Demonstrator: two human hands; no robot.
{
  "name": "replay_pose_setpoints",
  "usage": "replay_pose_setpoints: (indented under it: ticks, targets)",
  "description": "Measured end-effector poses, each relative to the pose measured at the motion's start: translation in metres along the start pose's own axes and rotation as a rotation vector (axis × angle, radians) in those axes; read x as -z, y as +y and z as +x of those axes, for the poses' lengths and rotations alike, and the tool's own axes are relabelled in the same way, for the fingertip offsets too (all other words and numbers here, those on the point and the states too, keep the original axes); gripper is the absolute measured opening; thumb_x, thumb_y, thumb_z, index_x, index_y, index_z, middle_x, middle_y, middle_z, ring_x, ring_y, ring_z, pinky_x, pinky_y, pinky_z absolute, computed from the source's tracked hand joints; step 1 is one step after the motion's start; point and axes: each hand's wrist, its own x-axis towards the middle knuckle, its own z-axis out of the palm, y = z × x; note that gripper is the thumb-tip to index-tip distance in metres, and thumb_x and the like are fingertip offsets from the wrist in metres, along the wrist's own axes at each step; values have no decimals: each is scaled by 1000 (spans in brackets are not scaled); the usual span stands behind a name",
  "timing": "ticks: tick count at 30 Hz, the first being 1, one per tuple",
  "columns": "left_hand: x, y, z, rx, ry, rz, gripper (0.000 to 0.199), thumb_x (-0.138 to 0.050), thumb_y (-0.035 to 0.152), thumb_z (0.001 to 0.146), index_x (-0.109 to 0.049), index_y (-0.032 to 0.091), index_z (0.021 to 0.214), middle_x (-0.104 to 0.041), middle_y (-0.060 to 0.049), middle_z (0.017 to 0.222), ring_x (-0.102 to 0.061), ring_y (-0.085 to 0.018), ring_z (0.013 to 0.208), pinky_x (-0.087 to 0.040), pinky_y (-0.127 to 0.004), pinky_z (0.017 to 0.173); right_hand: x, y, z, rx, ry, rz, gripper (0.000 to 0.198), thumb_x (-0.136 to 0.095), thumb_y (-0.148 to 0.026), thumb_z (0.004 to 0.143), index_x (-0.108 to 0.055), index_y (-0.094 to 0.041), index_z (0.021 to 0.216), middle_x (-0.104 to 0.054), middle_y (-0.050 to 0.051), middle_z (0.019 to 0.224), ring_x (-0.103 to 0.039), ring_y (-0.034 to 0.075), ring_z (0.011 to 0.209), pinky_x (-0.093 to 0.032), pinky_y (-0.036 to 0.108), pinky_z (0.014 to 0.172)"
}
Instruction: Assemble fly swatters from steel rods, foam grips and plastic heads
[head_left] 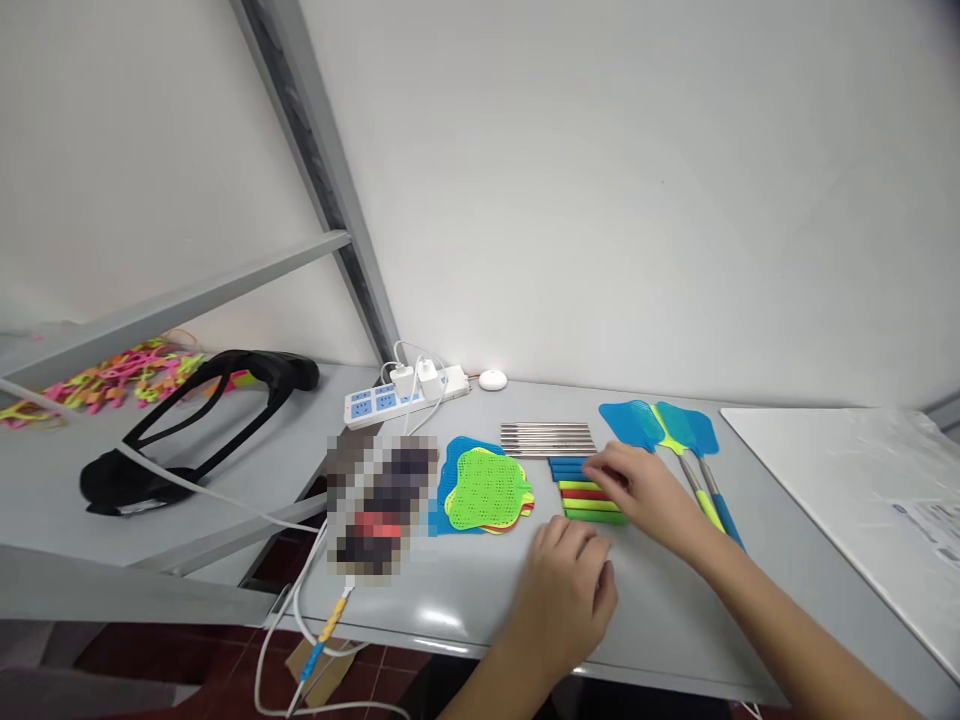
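A row of coloured handle tubes (591,505) lies on the grey table, in blue, yellow, red and green. My right hand (637,490) reaches over the row from the right, fingertips pinched together at the end of a blue handle tube (568,469). Nearer the table's edge rests my left hand (566,580), its fingers loosely bent and the thumb apart, just below the green tube; nothing shows in it. To the left is a stack of fly swatter heads (487,488), green on top, with blue ones underneath. Thin metal rods (546,438) lie side by side behind the tubes.
Fly swatters with handles (686,440) lie right of my right hand. A white board (840,510) covers the table's right side. At left are a power strip (386,402), a pixelated patch with a white cable (300,575), a black frame-like object (217,430) and a grey metal post (315,150).
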Motion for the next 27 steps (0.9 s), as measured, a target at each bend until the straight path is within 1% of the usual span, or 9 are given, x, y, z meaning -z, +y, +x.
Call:
replay_pose_setpoints:
  ticks: [5, 7, 9, 12, 16, 18, 20, 23, 27]
  targets:
    - [-7, -2, -3, 115, 29, 104, 32, -53, 16, 85, -55, 20, 116, -56, -8, 118, -48, -28, 103, -42, -46, 87, -14, 28, 92, 83, -115, -95, 21, -50, -32, 93, -68, -22, 100, -62, 6, 94, -59, 19, 77, -43, 31, 69]
    - [-10, -2, -4, 122, 15, 142, 31, -54, 17, 86, -54, 21, 116, -57, -7, 117, -48, -28, 104, -42, -46, 85, -22, 36, 116, 121, -191, -112, 20, -57, -34, 90, -70, -22, 99, -62, 7, 95, -60, 19, 77, -42, 30, 69]
    - [-11, -2, -5, 118, -9, 161, 28, -53, 19, 87, -54, 21, 114, -58, -6, 112, -49, -28, 100, -42, -45, 80, -29, 43, 130, 155, -273, -115, 19, -62, -36, 86, -71, -24, 96, -63, 6, 93, -60, 19, 75, -42, 29, 67]
    - [-11, -2, -5, 132, -31, 157, 23, -52, 19, 88, -54, 21, 111, -57, -5, 104, -49, -26, 94, -42, -42, 75, -35, 50, 137, 175, -333, -106, 18, -57, -34, 89, -70, -23, 95, -64, 6, 93, -60, 19, 80, -43, 29, 70]
    - [-10, -3, -4, 203, -14, 157, 26, -52, 16, 87, -54, 22, 112, -55, -5, 102, -47, -25, 92, -40, -42, 78, -37, 56, 136, 148, -336, -100, 20, -51, -31, 94, -68, -20, 94, -65, 7, 98, -60, 21, 93, -45, 31, 79]
    - [-10, -3, -4, 228, 1, 157, 22, -52, 15, 87, -55, 22, 108, -54, -5, 102, -46, -24, 91, -40, -42, 79, -37, 58, 135, 130, -344, -104, 20, -50, -31, 95, -68, -20, 94, -66, 8, 100, -60, 21, 96, -47, 32, 82]
    - [-10, -3, -5, 228, 17, 146, 14, -54, 16, 87, -55, 22, 101, -54, -4, 105, -46, -23, 93, -39, -41, 80, -37, 60, 136, 114, -361, -110, 21, -53, -32, 95, -66, -19, 103, -65, 8, 108, -61, 21, 99, -50, 36, 86]
    - [-9, -3, -6, 189, 22, 127, 7, -60, 20, 86, -54, 21, 91, -56, -2, 112, -48, -23, 99, -37, -41, 82, -38, 61, 139, 97, -394, -115, 32, -57, -36, 94, -59, -19, 121, -60, 9, 123, -62, 21, 102, -53, 42, 87]
    - [-7, -3, -6, 133, -14, 124, 7, -61, 21, 86, -56, 23, 91, -61, 0, 104, -51, -21, 95, -36, -37, 77, -42, 56, 141, 90, -386, -113, 33, -58, -36, 94, -57, -19, 123, -59, 9, 125, -61, 21, 104, -53, 42, 87]
